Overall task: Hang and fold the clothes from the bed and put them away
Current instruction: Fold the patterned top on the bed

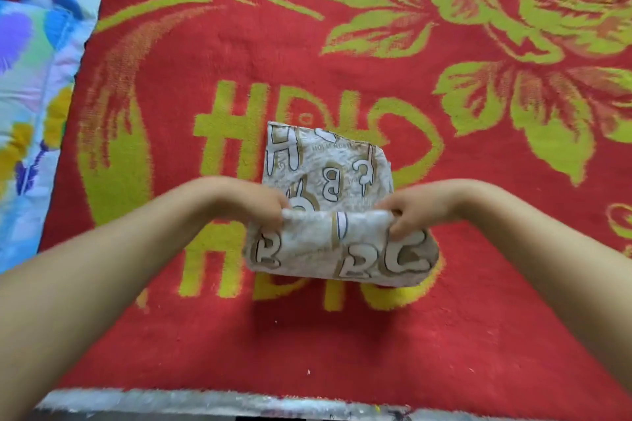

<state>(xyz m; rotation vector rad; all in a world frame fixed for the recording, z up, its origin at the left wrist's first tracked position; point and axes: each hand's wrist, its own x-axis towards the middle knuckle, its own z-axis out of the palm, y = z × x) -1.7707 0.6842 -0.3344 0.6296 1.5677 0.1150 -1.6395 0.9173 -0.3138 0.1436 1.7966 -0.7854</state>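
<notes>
Head view shows a small printed cloth (328, 174) lying near the middle of the bed, on a red blanket (444, 335) with green flowers, its near edge lifted and rolled over toward the far edge. The left hand (260, 205) pinches the left end of that raised fold and the right hand (410, 212) pinches the right end, fingers curled into the fabric. My guess is that the fold could land crooked if one hand travels further than the other, or the loose underlayer could drag and bunch, since nothing pins the far edge down.
</notes>
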